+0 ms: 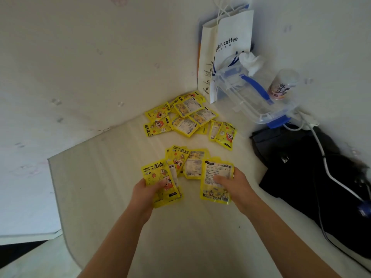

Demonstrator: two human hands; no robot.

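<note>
Gathering looks under halfway. The left hand [147, 190] grips a stack [158, 174] of yellow packets, fingers curled round it. The right hand [232, 182] pinches one packet [213, 192]. Loose packets [193, 163] lie just beyond on the mattress [104, 177], and the far pile [186, 118] lies ungathered.

Two pale walls, a left wall [80, 57] dotted with faint marks in the upper left and a plainer right wall [331, 37] in the upper right, meet in a corner above centre, while a cream padded mat [100, 187] spreads across the middle and bottom under soft, even light.
</note>
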